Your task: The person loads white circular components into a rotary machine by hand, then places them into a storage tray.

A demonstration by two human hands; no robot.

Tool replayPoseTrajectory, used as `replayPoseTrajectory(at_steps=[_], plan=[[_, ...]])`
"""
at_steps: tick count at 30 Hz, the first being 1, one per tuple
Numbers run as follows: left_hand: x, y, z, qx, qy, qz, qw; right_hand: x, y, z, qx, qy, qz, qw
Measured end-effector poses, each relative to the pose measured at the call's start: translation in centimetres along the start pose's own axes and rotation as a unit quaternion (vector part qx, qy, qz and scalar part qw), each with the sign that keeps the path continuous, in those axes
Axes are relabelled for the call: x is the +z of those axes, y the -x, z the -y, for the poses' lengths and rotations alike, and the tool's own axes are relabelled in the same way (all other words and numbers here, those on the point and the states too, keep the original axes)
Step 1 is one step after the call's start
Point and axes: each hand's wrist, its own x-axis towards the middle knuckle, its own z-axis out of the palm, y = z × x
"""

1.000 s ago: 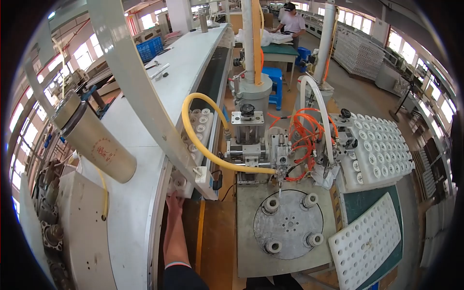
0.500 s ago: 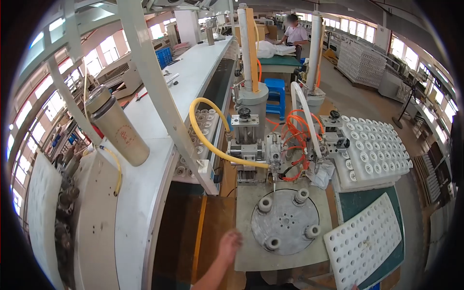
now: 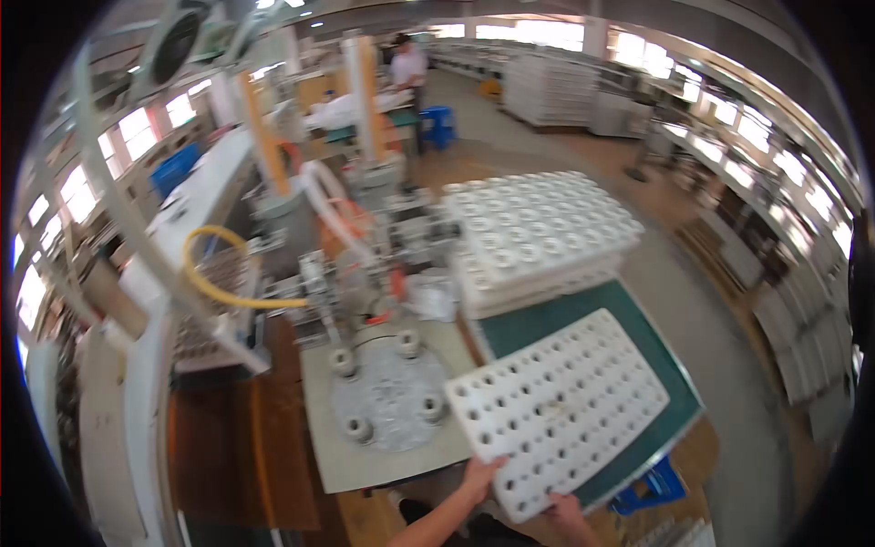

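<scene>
A white tray with rows of round holes [image 3: 583, 401] lies at a slant over the green tabletop [image 3: 538, 314]. My left hand [image 3: 479, 479] is closed on its near left edge, thumb on top and the other fingers largely hidden. Closer to the tray's near corner, my right hand [image 3: 567, 510] also grips the edge. Left of the tray is a grey round plate [image 3: 387, 397] carrying several short upright cylindrical holders [image 3: 358, 428]. Motion blurs the scene slightly.
Behind the tray rises a stack of white trays filled with round white parts [image 3: 538, 228]. A machine with a yellow hose [image 3: 205, 283] and tall cylinders stands behind the round plate. A blue stool [image 3: 652, 488] sits below the green table's near edge. Another person [image 3: 408, 68] is far back.
The view has swung right. My left hand has moved from beside the round plate to the holed tray's edge. More of my right hand now shows, at the same tray.
</scene>
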Motion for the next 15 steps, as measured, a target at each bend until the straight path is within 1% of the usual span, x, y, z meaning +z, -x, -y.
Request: replayPoseTrajectory(at_steps=[1, 2, 3, 5, 6, 7, 8, 9, 10, 11, 12, 14, 15], plan=[[0.4, 0.3, 0.0, -0.001, 0.021, -0.050, 0.999, 3.6, 4.1, 4.1, 0.071, 0.126, -0.030, 0.989], [0.6, 0.8, -0.7, 0.008, 0.018, -0.060, 0.998, 3.9, 4.8, 3.5, 0.073, 0.113, -0.017, 0.991], [0.5, 1.3, -0.9, 0.025, -0.009, -0.098, 0.995, 4.3, 5.7, 3.4, 0.069, 0.103, -0.029, 0.992], [0.1, 4.2, -3.9, 0.072, -0.021, -0.088, 0.993, 5.0, 6.7, 3.9, 0.077, 0.206, 0.085, 0.972], [-1.6, 5.3, -4.8, 0.112, -0.010, -0.080, 0.990, 5.0, 6.8, 3.9, 0.073, 0.201, 0.083, 0.973], [-3.3, 7.0, -6.4, 0.118, -0.023, -0.109, 0.987, 5.1, 6.8, 3.8, 0.064, 0.219, 0.140, 0.963], [-6.9, 8.3, -7.1, 0.157, -0.056, -0.127, 0.978, 5.3, 7.0, 3.5, 0.056, 0.237, 0.196, 0.950], [-9.1, 11.0, -8.8, 0.205, -0.033, -0.129, 0.970, 5.2, 6.8, 3.1, 0.056, 0.232, 0.196, 0.951], [-12.3, 13.4, -9.4, 0.237, 0.015, -0.121, 0.964, 5.0, 6.3, 2.8, -0.028, 0.326, 0.172, 0.929], [-13.9, 16.0, -10.2, 0.293, 0.086, -0.091, 0.948, 5.2, 5.6, 2.7, -0.114, 0.412, 0.145, 0.892], [-15.7, 16.6, -10.5, 0.293, 0.078, -0.089, 0.949, 5.3, 5.1, 2.5, -0.158, 0.434, 0.112, 0.880], [-19.1, 19.2, -11.0, 0.281, 0.052, -0.105, 0.952, 5.4, 3.8, 2.2, -0.157, 0.418, 0.072, 0.892], [-20.8, 20.3, -11.3, 0.277, 0.041, -0.113, 0.953, 5.5, 2.6, 2.1, -0.180, 0.430, 0.067, 0.882]])
